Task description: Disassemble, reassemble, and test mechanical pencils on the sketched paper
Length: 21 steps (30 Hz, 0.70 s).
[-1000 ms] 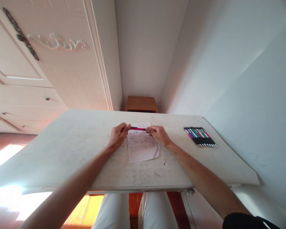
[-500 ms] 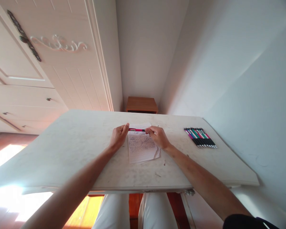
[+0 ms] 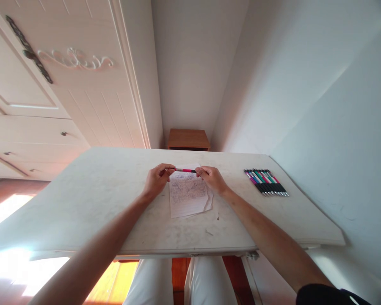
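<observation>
A pink pen with a black grip (image 3: 184,170) is held level between my two hands, over the top part of a scribbled sheet of paper (image 3: 188,192). My left hand (image 3: 158,178) pinches the pen's left end between thumb and fingers. On the black grip end, the thumb and fingers of my right hand (image 3: 211,177) are closed. The pen's two ends are hidden by my fingers. Beneath the top sheet, another paper edge shows at the lower right.
Several pens (image 3: 266,182) with coloured barrels and black grips lie side by side at the right of the white table (image 3: 114,186). Small scraps (image 3: 209,232) lie near its front edge. A brown wooden stand (image 3: 188,139) is behind the table, a white cabinet (image 3: 92,97) at the left.
My left fingers have shifted from a fist-like hold to a pinch at the pen's end. The pen has risen slightly, and the right hand keeps its hold.
</observation>
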Motion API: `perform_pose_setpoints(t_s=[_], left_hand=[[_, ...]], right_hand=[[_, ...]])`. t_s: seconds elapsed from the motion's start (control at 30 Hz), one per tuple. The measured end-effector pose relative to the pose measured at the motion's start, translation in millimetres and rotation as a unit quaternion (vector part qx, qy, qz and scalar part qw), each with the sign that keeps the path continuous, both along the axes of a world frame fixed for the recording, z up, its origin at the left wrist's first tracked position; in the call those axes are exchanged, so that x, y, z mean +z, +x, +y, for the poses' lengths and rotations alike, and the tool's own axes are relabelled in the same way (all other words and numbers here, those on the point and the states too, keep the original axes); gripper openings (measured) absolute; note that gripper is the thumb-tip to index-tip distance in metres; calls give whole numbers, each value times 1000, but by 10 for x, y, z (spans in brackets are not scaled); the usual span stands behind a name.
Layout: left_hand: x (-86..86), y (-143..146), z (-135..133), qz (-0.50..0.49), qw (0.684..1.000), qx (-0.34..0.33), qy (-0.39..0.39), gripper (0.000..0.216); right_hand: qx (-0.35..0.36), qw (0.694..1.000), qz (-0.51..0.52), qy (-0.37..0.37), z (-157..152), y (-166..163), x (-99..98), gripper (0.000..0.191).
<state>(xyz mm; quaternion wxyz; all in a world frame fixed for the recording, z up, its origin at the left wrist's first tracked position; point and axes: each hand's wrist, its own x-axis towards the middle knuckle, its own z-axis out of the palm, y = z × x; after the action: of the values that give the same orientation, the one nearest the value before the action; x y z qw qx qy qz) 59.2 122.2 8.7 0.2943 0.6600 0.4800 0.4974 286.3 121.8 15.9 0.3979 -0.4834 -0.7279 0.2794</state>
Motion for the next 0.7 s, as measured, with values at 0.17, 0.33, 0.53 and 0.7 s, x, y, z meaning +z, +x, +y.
perform_pose_setpoints(t_s=[0.17,0.33,0.53,0.7], left_hand=[[15,-20,-33,24,999,18,-23,50],[31,-31,-46,6,999,29,-18,49],[15,-7,-17,7,999,13,36,36],[25,-3,-23,46,998,30,26,25]], right_hand=[[17,1000,6,-1,1,-6,-13,49],[17,1000,13,2,-12,-7,7,49],[-2,1000,7,-4,3,8,-1,50],[2,1000,-1,0,14,16,-23,48]])
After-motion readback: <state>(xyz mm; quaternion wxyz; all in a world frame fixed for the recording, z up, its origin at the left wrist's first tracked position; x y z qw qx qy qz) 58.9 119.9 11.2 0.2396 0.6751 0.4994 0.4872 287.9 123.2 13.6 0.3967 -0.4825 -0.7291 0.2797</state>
